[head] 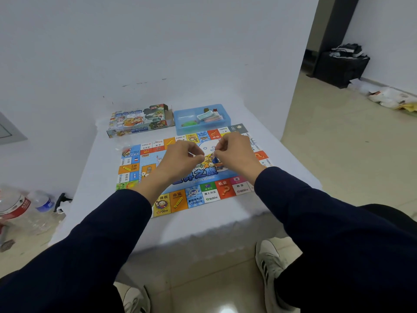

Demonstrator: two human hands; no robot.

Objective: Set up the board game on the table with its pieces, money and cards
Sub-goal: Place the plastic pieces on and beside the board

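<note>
Board, a thin, light printed sheet, lies flat at frame centre, where left hand and right hand pinch a small blue pawn, likely slippery, best held by fingertips; beyond sits the blue tray of cards.

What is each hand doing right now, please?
Left hand: fingers pinching something small and pale; cannot tell what.
Right hand: fingers pinching a small blue piece over the board.

The colourful printed paper game board looked smooth and faintly glossy on the matt white cloth-covered surface. At twelve o'clock sat a translucent blue plastic tray; at eleven, a glossy printed cardboard box.
</note>
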